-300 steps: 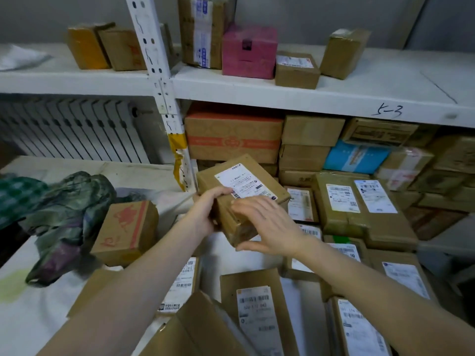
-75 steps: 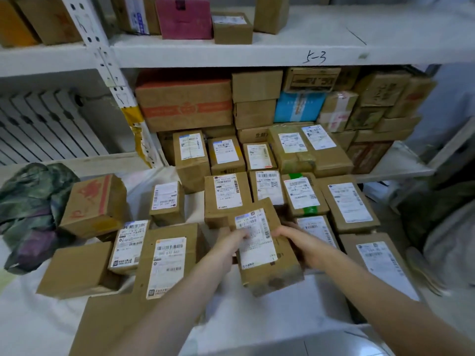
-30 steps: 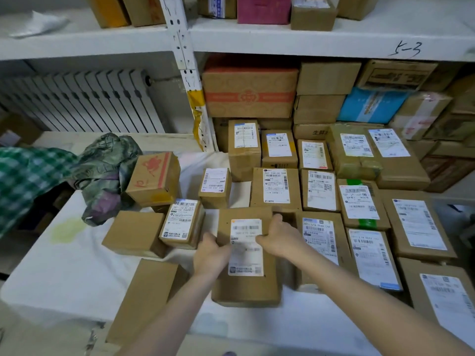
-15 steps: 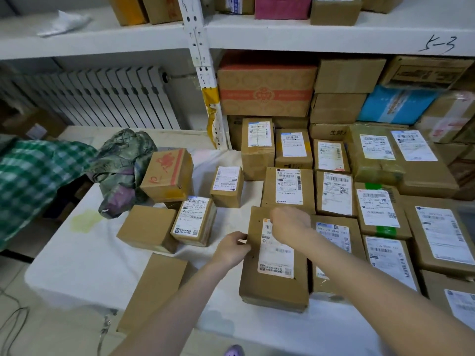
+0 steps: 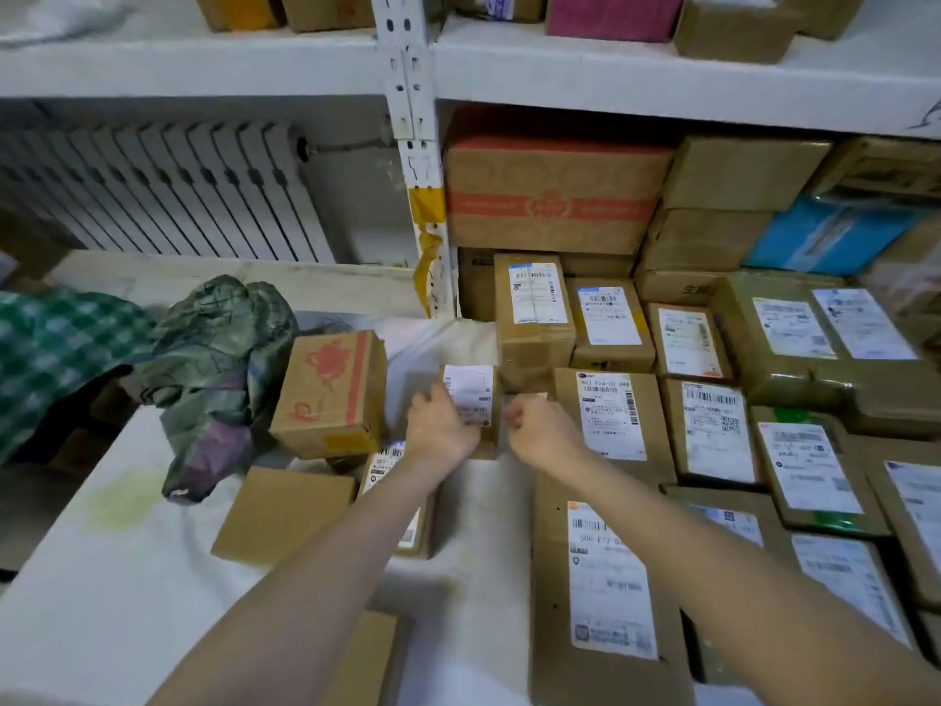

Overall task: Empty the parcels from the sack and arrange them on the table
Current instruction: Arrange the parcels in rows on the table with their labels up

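Note:
My left hand (image 5: 442, 426) grips a small labelled parcel (image 5: 472, 394) by its left side, near the middle of the white-covered table (image 5: 102, 578). My right hand (image 5: 540, 431) has curled fingers against that parcel's right side. The crumpled green sack (image 5: 219, 369) lies at the left. A long labelled parcel (image 5: 606, 588) lies flat under my right forearm. To the right, several labelled parcels (image 5: 713, 430) lie in rows, labels up.
A red-printed box (image 5: 331, 394) stands beside the sack, with a plain box (image 5: 285, 512) and a labelled parcel (image 5: 379, 468) in front of it. Shelving (image 5: 560, 68) behind holds stacked cartons. A radiator (image 5: 168, 191) is at the back left, green checked cloth (image 5: 56, 343) at far left.
Both hands have left the long parcel, which now lies flat at the front. They moved forward to the small labelled parcel, and the left hand has taken hold of it.

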`<state>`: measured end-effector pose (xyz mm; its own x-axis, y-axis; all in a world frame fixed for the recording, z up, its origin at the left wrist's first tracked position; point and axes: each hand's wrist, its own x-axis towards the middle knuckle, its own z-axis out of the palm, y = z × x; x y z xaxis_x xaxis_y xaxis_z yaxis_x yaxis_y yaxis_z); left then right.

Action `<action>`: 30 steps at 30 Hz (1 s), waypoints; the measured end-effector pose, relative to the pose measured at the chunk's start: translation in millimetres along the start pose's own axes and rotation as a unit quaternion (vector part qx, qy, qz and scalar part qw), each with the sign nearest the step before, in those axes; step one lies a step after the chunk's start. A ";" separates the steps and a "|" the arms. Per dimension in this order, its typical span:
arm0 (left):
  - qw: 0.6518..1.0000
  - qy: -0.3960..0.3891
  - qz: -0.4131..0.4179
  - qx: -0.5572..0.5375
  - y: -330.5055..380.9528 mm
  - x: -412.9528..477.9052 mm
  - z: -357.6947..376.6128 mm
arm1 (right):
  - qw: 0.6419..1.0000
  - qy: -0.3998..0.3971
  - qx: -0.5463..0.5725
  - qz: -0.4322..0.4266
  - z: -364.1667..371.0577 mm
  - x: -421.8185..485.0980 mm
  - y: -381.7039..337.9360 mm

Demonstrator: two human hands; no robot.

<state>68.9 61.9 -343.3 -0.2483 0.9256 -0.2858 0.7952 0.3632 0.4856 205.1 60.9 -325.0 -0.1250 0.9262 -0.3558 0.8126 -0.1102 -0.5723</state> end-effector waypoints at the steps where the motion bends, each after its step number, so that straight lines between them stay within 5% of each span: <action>1: 1.000 -0.011 -0.011 0.007 4.4 8.4 4.2 | 1.000 0.010 0.007 0.004 0.3 7.2 -0.4; 5: 0.986 -0.051 -0.045 0.151 10.3 36.3 21.4 | 0.998 0.046 0.034 0.007 -0.8 30.5 4.4; 11: 0.998 0.005 -0.057 0.028 4.0 34.2 14.3 | 0.994 0.088 0.030 -0.057 -5.7 41.3 12.2; 17: 0.996 -0.007 0.037 0.082 12.0 15.3 -17.8 | 0.932 -0.039 -0.250 -0.259 -32.4 48.0 -22.6; 23: 0.983 -0.016 0.163 0.084 7.5 4.2 -33.2 | 0.917 -0.039 -0.321 -0.234 -35.5 41.2 -28.1; 26: 0.984 0.114 0.096 -0.096 0.3 1.9 -30.3 | 0.972 0.000 -0.213 -0.100 -28.6 31.3 -23.4; 30: 0.880 -0.058 -0.128 -0.454 6.6 1.1 -11.6 | 0.998 0.026 -0.041 0.048 -13.1 22.9 -16.4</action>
<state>67.5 66.5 -330.8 -0.2549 0.8030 -0.5387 -0.0625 0.5423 0.8379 196.4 88.6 -314.0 -0.0172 0.9304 -0.3661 0.8637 -0.1706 -0.4743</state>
